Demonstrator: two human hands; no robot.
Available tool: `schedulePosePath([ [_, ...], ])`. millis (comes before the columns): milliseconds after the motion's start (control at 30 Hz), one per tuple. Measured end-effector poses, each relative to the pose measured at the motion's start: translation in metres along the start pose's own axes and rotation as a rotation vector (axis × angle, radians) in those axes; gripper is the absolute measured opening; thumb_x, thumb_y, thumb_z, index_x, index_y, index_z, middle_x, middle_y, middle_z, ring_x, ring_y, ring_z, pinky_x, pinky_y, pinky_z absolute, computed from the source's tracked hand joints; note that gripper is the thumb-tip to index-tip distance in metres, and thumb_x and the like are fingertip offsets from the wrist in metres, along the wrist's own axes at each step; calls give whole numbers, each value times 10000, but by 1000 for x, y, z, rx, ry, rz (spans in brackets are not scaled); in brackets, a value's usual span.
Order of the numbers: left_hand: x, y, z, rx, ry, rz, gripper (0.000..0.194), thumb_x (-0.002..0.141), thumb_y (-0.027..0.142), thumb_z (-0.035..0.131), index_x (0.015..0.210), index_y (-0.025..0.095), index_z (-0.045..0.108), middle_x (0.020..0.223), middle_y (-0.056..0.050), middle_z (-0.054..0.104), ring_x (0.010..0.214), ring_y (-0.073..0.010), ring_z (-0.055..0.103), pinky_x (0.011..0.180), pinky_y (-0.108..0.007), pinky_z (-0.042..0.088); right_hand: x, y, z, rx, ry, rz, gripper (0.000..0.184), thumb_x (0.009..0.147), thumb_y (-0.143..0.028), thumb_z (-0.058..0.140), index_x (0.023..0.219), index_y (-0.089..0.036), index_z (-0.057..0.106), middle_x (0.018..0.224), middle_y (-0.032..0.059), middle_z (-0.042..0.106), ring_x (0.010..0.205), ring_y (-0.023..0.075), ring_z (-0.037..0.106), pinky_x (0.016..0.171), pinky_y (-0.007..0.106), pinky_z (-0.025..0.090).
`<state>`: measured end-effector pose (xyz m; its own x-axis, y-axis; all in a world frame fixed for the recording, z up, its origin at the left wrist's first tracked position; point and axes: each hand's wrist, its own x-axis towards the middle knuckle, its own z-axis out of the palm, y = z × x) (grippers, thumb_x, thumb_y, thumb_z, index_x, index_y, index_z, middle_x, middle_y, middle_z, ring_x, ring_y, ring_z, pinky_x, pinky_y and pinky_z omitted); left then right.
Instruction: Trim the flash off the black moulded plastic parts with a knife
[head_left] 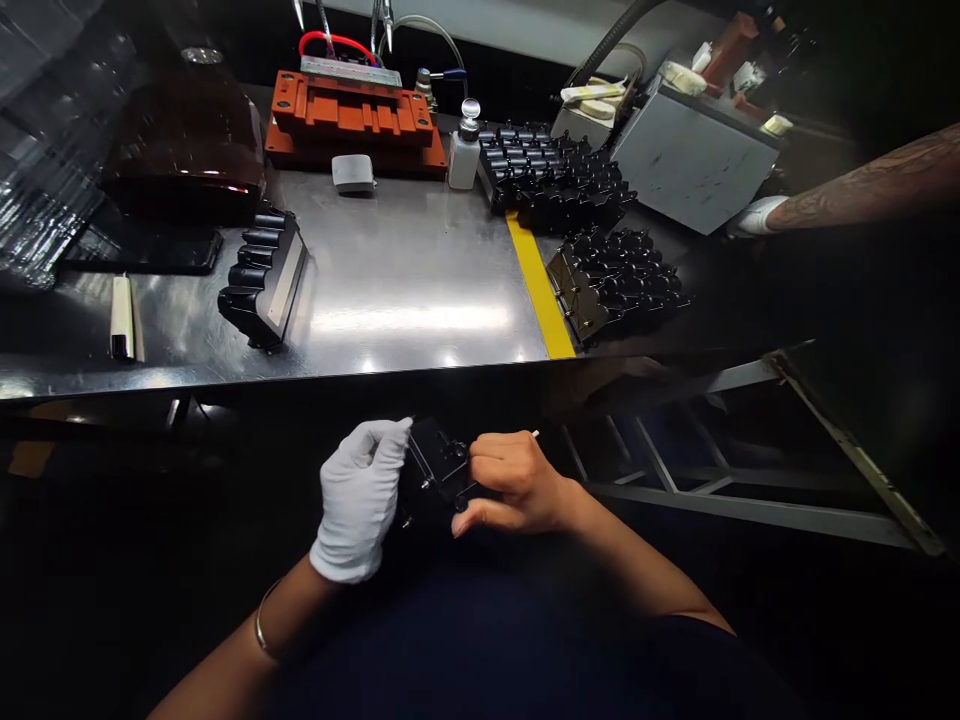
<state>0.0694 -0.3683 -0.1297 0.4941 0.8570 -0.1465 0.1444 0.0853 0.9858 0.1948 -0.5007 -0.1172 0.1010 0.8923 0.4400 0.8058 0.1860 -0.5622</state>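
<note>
Grip — gloved left hand (358,500) | bare right hand (517,485) | both hands' fingers closed on black plastic part (439,465)

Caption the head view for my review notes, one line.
A gloved left hand and bare right hand hold a black part below a steel bench carrying rows of black parts.

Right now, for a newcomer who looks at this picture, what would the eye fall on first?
First, at the bottom centre, the white-gloved left hand and the bare right hand hold a black plastic part. Above them, at the back of the steel bench, stands a bright orange-red fixture. To the right, beside a yellow strip, lie rows of black parts.
</note>
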Motion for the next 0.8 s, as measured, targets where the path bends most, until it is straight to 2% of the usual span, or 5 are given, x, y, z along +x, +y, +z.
schedulePosePath([
  [233, 2, 1, 1, -37, -5, -14, 334, 706, 514, 716, 671, 184, 684, 633, 20, 647, 592, -116, 554, 562, -215, 448, 3, 1, -1, -85, 48, -20, 612, 893, -645, 426, 503, -175, 404, 504, -27, 396, 488, 79, 351, 474, 245, 238],
  [433, 8, 6, 4, 2, 13, -17, 378, 735, 553, 673, 658, 183, 659, 618, 28, 608, 599, -118, 527, 573, -219, 443, 7, 2, 4, -80, 116, -49, 578, 912, -551, 492, 486, -176, 387, 479, -34, 398, 470, 75, 350, 463, 246, 238],
  [500, 11, 11, 2, 4, -40, -38, 393, 750, 568, 654, 672, 183, 658, 633, 26, 611, 616, -121, 534, 587, -219, 451, 9, 4, 7, 18, 179, 6, 521, 896, -519, 549, 522, -175, 430, 491, -35, 435, 476, 70, 387, 471, 228, 282],
  [667, 18, 25, -5, -137, -346, -225, 355, 714, 503, 733, 883, 193, 701, 784, 5, 701, 707, -153, 625, 633, -234, 503, 18, 11, 14, 207, 362, 304, 474, 900, -493, 552, 557, -178, 462, 518, -43, 439, 466, 67, 399, 459, 212, 324],
  [800, 12, 31, -8, -187, -180, -158, 327, 706, 444, 762, 920, 202, 712, 852, 2, 736, 781, -168, 672, 732, -261, 538, 24, 8, 13, 192, 443, 470, 344, 942, -442, 491, 740, -174, 565, 648, -12, 530, 571, 93, 490, 544, 221, 409],
])
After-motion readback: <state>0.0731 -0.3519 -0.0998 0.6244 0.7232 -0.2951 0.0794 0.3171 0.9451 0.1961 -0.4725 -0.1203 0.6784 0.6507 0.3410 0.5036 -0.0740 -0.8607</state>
